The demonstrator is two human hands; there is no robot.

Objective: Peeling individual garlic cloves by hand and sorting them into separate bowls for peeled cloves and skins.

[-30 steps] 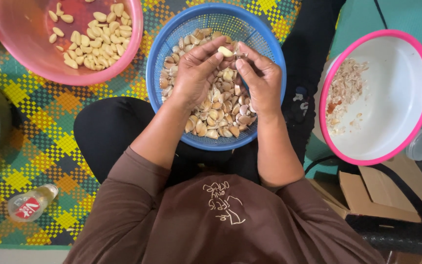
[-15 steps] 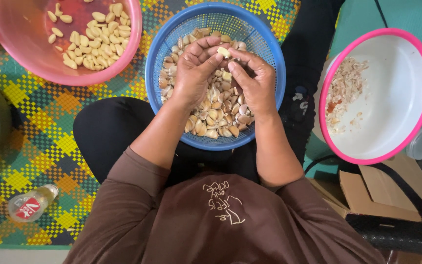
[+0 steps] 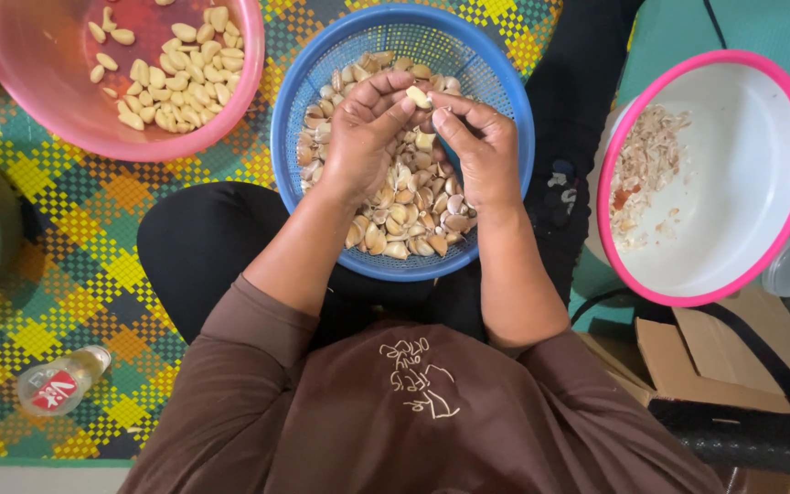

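since a moment ago both hands have lifted slightly toward the basket's far rim. the left hand (image 3: 368,137) pinches a pale garlic clove (image 3: 419,96) at its fingertips; the right hand (image 3: 473,151), fingers curled, picks at it from 3 o'clock. below sits the blue basket (image 3: 505,101) of unpeeled cloves. at 10 o'clock, a pink bowl (image 3: 75,128) of peeled cloves; at 3 o'clock, a white bowl (image 3: 752,192) with skins.

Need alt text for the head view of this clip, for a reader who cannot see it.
Seen from above, a seated person's left hand and right hand hold one garlic clove over a blue basket of unpeeled cloves on their lap. A pink bowl of peeled cloves sits upper left; a white bowl of skins sits right.
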